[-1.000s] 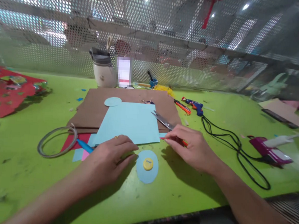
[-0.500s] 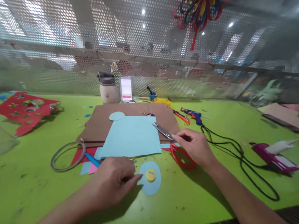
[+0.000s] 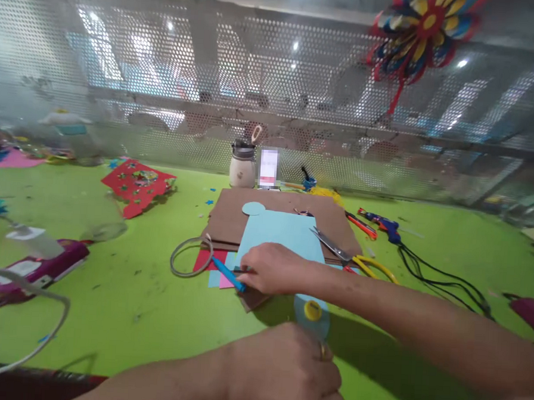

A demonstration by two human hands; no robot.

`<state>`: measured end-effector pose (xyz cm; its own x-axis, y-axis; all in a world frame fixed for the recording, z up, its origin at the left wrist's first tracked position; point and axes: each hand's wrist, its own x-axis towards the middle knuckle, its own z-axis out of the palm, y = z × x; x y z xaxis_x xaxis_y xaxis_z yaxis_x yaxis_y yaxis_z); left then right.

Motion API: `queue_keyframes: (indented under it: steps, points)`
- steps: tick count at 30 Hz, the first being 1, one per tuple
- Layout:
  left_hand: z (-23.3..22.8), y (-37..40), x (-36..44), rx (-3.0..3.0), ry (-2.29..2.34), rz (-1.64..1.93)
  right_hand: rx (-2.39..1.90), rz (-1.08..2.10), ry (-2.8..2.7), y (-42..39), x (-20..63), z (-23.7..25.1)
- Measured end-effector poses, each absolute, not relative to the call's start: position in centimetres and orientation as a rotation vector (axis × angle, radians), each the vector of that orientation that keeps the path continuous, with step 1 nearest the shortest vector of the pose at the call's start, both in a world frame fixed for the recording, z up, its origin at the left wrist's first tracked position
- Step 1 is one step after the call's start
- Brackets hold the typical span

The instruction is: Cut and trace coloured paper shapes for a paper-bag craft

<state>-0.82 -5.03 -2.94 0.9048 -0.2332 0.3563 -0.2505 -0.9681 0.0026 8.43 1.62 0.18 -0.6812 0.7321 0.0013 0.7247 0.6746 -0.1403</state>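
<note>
Fingers of the right hand [image 3: 270, 267], reached across the body, close on a blue pen [image 3: 227, 274] lying at the near left corner of the light blue paper [image 3: 283, 236]. The left hand [image 3: 285, 374] rests curled near the table's [image 3: 110, 287] front edge, beside the blue paper circle [image 3: 316, 322] with its yellow cap [image 3: 312, 310]; whether it holds anything I cannot tell. Picking up the pen looks like the step in hand, and the next move calls for a clean lift clear of the paper stack.

Two bare forearms, no sleeves in sight; left hand [image 3: 285, 374] wears a small gold ring, right hand [image 3: 275, 269] unadorned.
</note>
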Motion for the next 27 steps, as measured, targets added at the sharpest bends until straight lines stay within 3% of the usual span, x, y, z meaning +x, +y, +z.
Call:
queue_keyframes:
  steps: [5,13,18,22,27]
  points:
    - [-4.1,-5.8,-0.7,3.022,-0.411,0.553,-1.409,0.241,-2.833,2.7,4.4,-1.1]
    - [-3.9,-5.5,-0.5,2.9,-0.41,0.458,-1.369,0.493,-2.809,2.8,5.6,0.8]
    - [-3.3,-5.5,-0.8,2.856,-0.312,0.396,-1.084,1.053,-2.623,1.1,12.8,3.5]
    - [-2.0,-4.7,-1.0,2.888,-0.146,0.334,-1.013,1.439,-1.927,-1.7,20.8,3.9]
    - [-1.1,-0.9,-1.9,2.758,0.569,0.495,-0.827,1.467,-1.483,-4.9,26.4,1.9]
